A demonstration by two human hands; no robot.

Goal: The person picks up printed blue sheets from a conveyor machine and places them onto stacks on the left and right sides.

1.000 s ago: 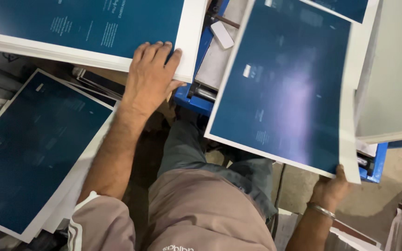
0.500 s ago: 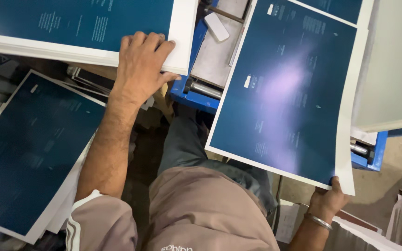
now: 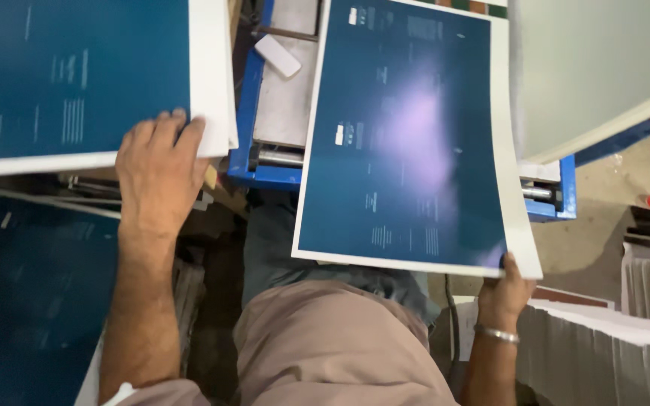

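The small pale print on the blue sheet (image 3: 408, 143) is blurred by a violet glare patch and cannot be made out; its top edge is cut off by the frame. The sheet is pinched at its lower right corner by the right hand (image 3: 507, 289), thumb on top, fingers hidden beneath. The left hand (image 3: 161, 174) is laid flat, fingers spread narrow, on the white margin of a stack of blue sheets (image 3: 77, 75), cut off at left and top. A blue-framed machine bed (image 3: 283, 98) is seen between the two. A third blue sheet (image 3: 31, 301) lies lower left. White paper stacks (image 3: 611, 353) crowd the lower right.
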